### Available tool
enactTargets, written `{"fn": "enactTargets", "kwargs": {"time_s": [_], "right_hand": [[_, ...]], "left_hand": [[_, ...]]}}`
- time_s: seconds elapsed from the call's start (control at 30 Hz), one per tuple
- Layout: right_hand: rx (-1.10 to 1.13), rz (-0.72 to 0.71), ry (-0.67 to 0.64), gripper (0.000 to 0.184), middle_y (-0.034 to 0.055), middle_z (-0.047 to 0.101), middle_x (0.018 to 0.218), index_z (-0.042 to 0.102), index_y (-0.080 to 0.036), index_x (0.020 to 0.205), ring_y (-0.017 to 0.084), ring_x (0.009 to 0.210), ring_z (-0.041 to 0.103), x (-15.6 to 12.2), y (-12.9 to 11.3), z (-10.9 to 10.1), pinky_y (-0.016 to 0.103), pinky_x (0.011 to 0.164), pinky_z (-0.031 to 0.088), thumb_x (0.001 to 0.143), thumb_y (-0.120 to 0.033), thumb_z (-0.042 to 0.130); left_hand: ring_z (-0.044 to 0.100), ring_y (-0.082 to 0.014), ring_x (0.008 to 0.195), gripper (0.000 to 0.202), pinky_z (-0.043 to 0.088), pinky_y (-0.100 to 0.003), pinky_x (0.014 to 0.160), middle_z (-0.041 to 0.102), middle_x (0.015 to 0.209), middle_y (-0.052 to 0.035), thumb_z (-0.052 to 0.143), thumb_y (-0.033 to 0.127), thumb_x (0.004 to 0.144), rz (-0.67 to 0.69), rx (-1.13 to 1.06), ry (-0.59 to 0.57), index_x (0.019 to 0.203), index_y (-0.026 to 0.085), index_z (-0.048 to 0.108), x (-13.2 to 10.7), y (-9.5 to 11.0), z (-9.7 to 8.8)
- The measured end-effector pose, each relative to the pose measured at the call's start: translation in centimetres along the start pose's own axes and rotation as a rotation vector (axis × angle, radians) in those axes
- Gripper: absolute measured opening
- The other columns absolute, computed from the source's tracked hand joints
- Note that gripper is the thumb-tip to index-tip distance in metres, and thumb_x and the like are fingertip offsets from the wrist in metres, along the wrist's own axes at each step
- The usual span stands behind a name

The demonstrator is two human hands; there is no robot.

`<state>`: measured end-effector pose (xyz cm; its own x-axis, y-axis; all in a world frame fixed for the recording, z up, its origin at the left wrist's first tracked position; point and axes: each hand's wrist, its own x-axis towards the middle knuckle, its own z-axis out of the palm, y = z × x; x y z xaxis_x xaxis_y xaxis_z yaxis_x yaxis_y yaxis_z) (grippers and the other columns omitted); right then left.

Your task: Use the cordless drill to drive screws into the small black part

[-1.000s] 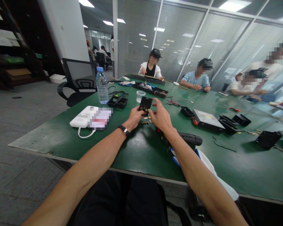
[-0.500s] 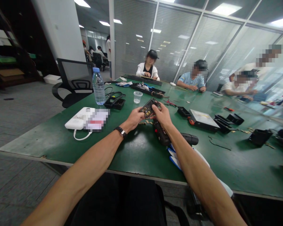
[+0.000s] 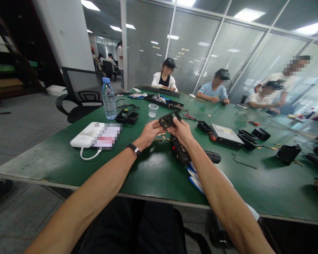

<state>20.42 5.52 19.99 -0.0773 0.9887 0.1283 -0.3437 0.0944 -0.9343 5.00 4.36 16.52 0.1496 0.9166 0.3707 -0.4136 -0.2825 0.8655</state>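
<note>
Dark piece turned from upright and now gripped by both hands

The dark, flat piece (image 3: 166,121) is held above the worktop (image 3: 151,171), tilted, with its long side running across from one hand to the other. A second ago it was stood nearly upright in the left hand (image 3: 150,133), while the fingers of the right hand (image 3: 184,131) were spread beside it. Since then it has been swung round on its side, and its right end has been taken into the right hand.

The left fingers are clamped on the left end of the piece. The right fingers are closed on the other end, with the thumb laid on the upper face and the rest tucked beneath. Brass-coloured bits can be made out on that face, but how they are seated cannot be told at this size.

By this change, it may be judged, a steadier hold has been gained and the face has been brought under the thumb, where pressing or adjusting could be done.

Loose brass pieces (image 3: 164,138) are left lying on the worktop just below the hands, and the black power tool (image 3: 182,153) is laid beside the right forearm, untouched by the fingers as far as can be seen.
</note>
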Motion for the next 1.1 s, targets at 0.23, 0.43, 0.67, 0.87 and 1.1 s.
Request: {"fn": "enactTargets", "kwargs": {"time_s": [0.23, 0.43, 0.67, 0.87, 1.1], "right_hand": [[0.02, -0.023, 0.0, 0.03, -0.0014, 0.068, 0.069, 0.052, -0.02, 0.104, 0.013, 0.052, 0.067, 0.2, 0.3, 0.1, 0.021, 0.048, 0.058, 0.084, -0.033, 0.07], [0.005, -0.076, -0.001, 0.034, -0.0034, 0.067, 0.067, 0.053, -0.021, 0.107, 0.014, 0.05, 0.066, 0.3, 0.7, 0.2, 0.024, 0.046, 0.058, 0.08, -0.031, 0.072], [-0.085, -0.238, 0.017, 0.04, -0.0011, 0.071, 0.075, 0.053, -0.023, 0.105, 0.015, 0.054, 0.066, 0.4, 1.2, 0.1, 0.029, 0.055, 0.061, 0.076, -0.042, 0.074], [-0.193, -0.323, 0.05, 0.054, 0.0003, 0.071, 0.08, 0.048, -0.023, 0.12, 0.019, 0.06, 0.069, 0.7, 1.2, -0.3, 0.036, 0.06, 0.061, 0.078, -0.049, 0.069], [-0.263, -0.388, 0.017, 0.062, 0.0052, 0.072, 0.09, 0.045, -0.023, 0.128, 0.022, 0.063, 0.07, 0.7, 1.3, -0.4, 0.038, 0.06, 0.061, 0.078, -0.052, 0.068]], "left_hand": [[0.068, -0.0227, 0.096, 0.034, 0.054, -0.039, 0.089, 0.072, 0.104, -0.0128, 0.074, 0.012, 0.069, 0.087, 0.125, 0.063, 0.102, 0.012, 0.064, 0.3, -0.3, 0.4], [0.068, -0.0223, 0.096, 0.035, 0.054, -0.037, 0.09, 0.073, 0.103, -0.012, 0.074, 0.008, 0.069, 0.115, 0.141, 0.117, 0.102, 0.013, 0.065, 0.4, -0.4, 0.7], [0.07, -0.0184, 0.084, 0.023, 0.055, -0.038, 0.09, 0.073, 0.092, -0.0132, 0.073, 0.004, 0.069, -0.04, -0.065, 0.252, 0.091, 0.008, 0.066, 0.3, -0.4, 0.7], [0.07, -0.0191, 0.086, 0.011, 0.054, -0.036, 0.094, 0.073, 0.094, -0.0159, 0.07, 0.006, 0.073, -0.137, -0.316, 0.189, 0.084, 0.004, 0.069, 0.1, 0.3, 0.4], [0.069, -0.017, 0.085, 0.009, 0.054, -0.033, 0.093, 0.072, 0.093, -0.0161, 0.071, 0.007, 0.077, -0.174, -0.377, 0.227, 0.085, 0.003, 0.07, 0.1, 0.2, 0.7]]}}
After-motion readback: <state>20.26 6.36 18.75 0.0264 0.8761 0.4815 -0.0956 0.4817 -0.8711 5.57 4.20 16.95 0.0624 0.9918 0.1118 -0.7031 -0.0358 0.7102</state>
